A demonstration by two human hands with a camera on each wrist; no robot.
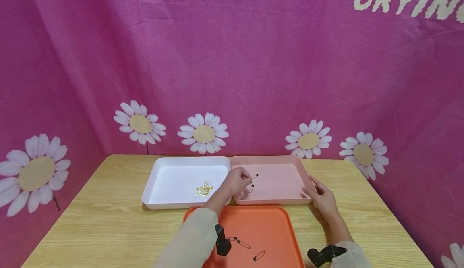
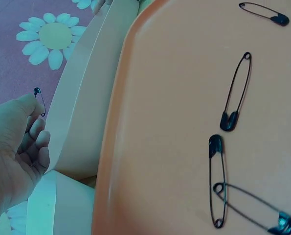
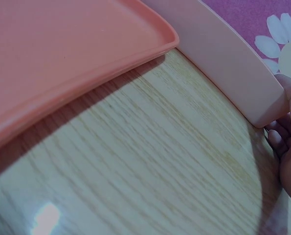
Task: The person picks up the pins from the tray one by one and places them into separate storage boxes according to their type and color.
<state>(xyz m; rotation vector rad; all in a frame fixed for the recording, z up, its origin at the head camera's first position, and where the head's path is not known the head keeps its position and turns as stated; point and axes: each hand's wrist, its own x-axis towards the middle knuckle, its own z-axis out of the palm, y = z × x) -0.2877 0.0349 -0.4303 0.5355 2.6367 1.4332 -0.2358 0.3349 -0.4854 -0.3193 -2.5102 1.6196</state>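
Note:
My left hand [image 1: 238, 180] pinches a black safety pin [image 2: 40, 103] between thumb and fingertips, over the left side of the pink tray [image 1: 302, 171]. Another black safety pin [image 1: 251, 188] lies in that tray below the hand. At the tray's front right corner, my right hand [image 1: 324, 198] grips the wall, its thumb at the rim and the other fingers low on the outside. Nearer me, the orange tray [image 1: 268, 223] bears several black safety pins [image 2: 236, 93], two of them crossing each other in the left wrist view.
A white tray [image 1: 170, 181] adjoins the pink one on the left, with a small heap of gold safety pins [image 1: 204, 189] in it. All the trays stand on a wooden table [image 1: 108, 219]. Behind it hangs a magenta cloth [image 1: 232, 58] with daisies.

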